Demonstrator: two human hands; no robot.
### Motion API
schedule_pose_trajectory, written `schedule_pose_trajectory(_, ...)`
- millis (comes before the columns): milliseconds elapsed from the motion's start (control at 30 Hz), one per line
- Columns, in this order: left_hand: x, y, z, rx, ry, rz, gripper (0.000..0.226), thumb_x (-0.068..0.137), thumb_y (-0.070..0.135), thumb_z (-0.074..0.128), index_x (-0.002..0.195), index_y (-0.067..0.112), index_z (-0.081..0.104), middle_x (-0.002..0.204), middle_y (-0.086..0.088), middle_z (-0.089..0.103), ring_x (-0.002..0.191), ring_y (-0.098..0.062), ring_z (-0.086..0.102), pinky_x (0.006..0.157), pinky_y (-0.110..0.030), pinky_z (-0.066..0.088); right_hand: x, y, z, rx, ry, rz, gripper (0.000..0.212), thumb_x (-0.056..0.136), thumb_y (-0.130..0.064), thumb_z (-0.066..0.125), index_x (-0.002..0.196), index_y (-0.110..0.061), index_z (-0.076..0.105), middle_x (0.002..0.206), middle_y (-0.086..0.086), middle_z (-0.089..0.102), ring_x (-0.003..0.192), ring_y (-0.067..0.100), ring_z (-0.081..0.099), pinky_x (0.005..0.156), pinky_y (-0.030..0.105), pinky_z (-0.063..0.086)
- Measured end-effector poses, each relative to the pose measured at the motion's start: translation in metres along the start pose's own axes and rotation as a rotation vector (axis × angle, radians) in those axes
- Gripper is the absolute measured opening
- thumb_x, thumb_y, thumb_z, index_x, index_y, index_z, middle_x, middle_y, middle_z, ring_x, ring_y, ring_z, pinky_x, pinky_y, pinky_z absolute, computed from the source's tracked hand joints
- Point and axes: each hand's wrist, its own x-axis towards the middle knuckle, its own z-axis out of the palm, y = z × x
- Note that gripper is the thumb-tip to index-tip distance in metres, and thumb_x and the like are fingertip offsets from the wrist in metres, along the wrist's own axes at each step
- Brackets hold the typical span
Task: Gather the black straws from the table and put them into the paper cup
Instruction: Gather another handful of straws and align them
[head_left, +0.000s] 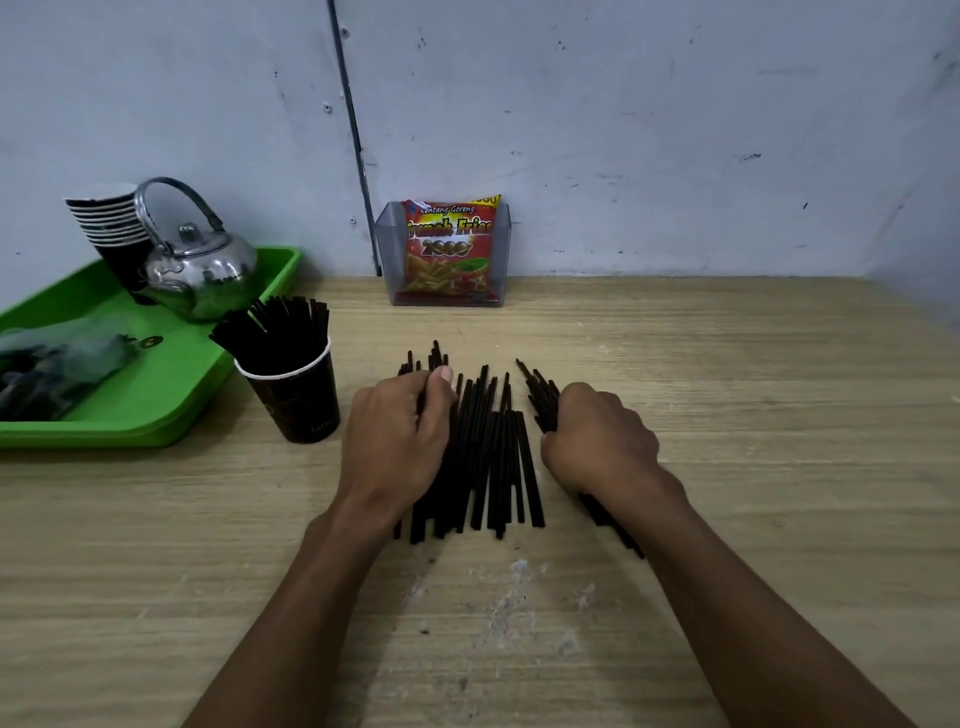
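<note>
At the centre of the frame, the left hand (397, 436) is laid on the left side of a loose pile of thin black plastic straws (493, 457), with its fingers curled round a handful of them and the thumb stretched along the top of the bundle. Just to the right, the right hand (597, 441) is clenched round a second, smaller bunch of black straws (540, 400), whose far ends fan out beyond the knuckles and whose near ends show below the wrist. Between the two hands the rest of the pile is left lying flat on the light wood-grain counter (753, 415), roughly parallel and pointing away from the viewer. To the left of the left hand, near it but apart, a dark paper cup with a white rim (298, 402) is seen standing upright on the counter, already packed with upright black straws (275, 327). Further left, a bright green plastic tray (171, 384) is set at the counter's edge; on it a shiny metal kettle with a hoop handle (200, 270), a stack of dark paper cups (106, 228) and a crumpled clear plastic bag (57, 358) are carried. At the upper middle, against the pale grey wall (675, 130), a clear plastic holder (501, 249) is placed with a red snack packet (448, 249) inside it.
</note>
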Motion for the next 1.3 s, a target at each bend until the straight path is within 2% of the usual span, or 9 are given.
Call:
schedule_pose_trajectory(167,0.000,0.000,-0.001,0.010,0.014,0.018,0.048,0.102,0.030,0.045,0.074,-0.002,0.068,0.052,-0.016,0.059,0.046,-0.034,0.055,0.048,-0.050,0.046,0.000,-0.008,-0.007,-0.042,-0.035,0.017,0.032,0.084,-0.005,0.060,0.069,-0.020,0.036,0.074,-0.002,0.039,0.061,0.014,0.037,0.061,0.031,0.033)
schedule_pose_trajectory(400,-0.001,0.001,-0.001,-0.003,0.008,0.029,0.049,0.102,0.032,0.044,0.076,-0.002,0.068,0.052,-0.016,0.060,0.048,-0.034,0.057,0.050,-0.050,0.048,0.004,-0.013,-0.006,-0.138,-0.046,0.007,0.026,0.085,-0.013,0.059,0.069,-0.021,0.041,0.073,-0.002,0.044,0.059,0.015,0.039,0.059,0.030,0.033)
schedule_pose_trajectory(467,-0.001,0.000,-0.002,-0.008,0.011,0.028,0.049,0.102,0.032,0.044,0.075,-0.002,0.068,0.052,-0.016,0.060,0.048,-0.035,0.057,0.050,-0.050,0.048,0.005,-0.015,-0.004,-0.170,-0.044,-0.013,0.022,0.085,-0.013,0.058,0.071,-0.019,0.042,0.074,-0.002,0.043,0.060,0.015,0.040,0.064,0.032,0.037)
schedule_pose_trajectory(533,-0.002,-0.001,-0.003,-0.018,0.016,0.024,0.050,0.103,0.032,0.045,0.074,-0.002,0.067,0.052,-0.017,0.059,0.048,-0.035,0.056,0.049,-0.050,0.047,0.005,-0.017,-0.004,-0.208,-0.055,-0.038,0.014,0.084,-0.009,0.057,0.079,-0.015,0.045,0.075,-0.001,0.041,0.067,0.018,0.044,0.070,0.035,0.039)
schedule_pose_trajectory(633,-0.002,-0.001,-0.003,-0.027,0.017,0.019,0.049,0.102,0.032,0.045,0.075,-0.003,0.067,0.053,-0.017,0.059,0.049,-0.035,0.056,0.050,-0.051,0.047,0.005,-0.019,-0.005,-0.252,-0.094,-0.073,0.022,0.081,-0.002,0.059,0.091,-0.016,0.046,0.076,0.000,0.037,0.080,0.024,0.046,0.072,0.037,0.040)
schedule_pose_trajectory(867,-0.002,0.000,-0.003,-0.035,0.003,0.013,0.048,0.102,0.030,0.045,0.075,-0.002,0.068,0.053,-0.017,0.060,0.048,-0.035,0.056,0.049,-0.050,0.047,0.010,-0.009,-0.007,-0.214,-0.072,-0.098,0.020,0.089,-0.006,0.053,0.108,-0.011,0.057,0.075,0.000,0.041,0.064,0.015,0.043,0.064,0.031,0.040)
schedule_pose_trajectory(1000,-0.002,-0.001,-0.003,-0.041,0.003,0.021,0.048,0.103,0.030,0.044,0.075,-0.002,0.067,0.053,-0.017,0.060,0.048,-0.035,0.056,0.050,-0.050,0.047,0.016,0.001,-0.014,-0.091,-0.112,-0.074,0.010,0.091,-0.008,0.051,0.097,-0.014,0.047,0.078,0.002,0.045,0.070,0.016,0.048,0.053,0.027,0.036)
schedule_pose_trajectory(1167,-0.003,-0.002,-0.004,-0.049,0.014,0.035,0.047,0.103,0.029,0.045,0.074,-0.001,0.068,0.052,-0.015,0.059,0.048,-0.033,0.056,0.049,-0.050,0.046,0.027,0.016,-0.024,0.231,-0.158,-0.025,0.009,0.088,-0.001,0.046,0.089,-0.010,0.048,0.094,0.014,0.060,0.085,0.026,0.061,0.069,0.036,0.049)
schedule_pose_trajectory(1300,-0.002,-0.003,-0.005,-0.068,0.028,0.054,0.048,0.104,0.026,0.045,0.074,-0.004,0.066,0.052,-0.017,0.058,0.046,-0.034,0.054,0.047,-0.050,0.045,0.032,0.025,-0.030,0.645,-0.211,-0.042,0.013,0.095,0.004,0.043,0.104,-0.001,0.051,0.086,0.015,0.059,0.070,0.022,0.057,0.063,0.037,0.047)
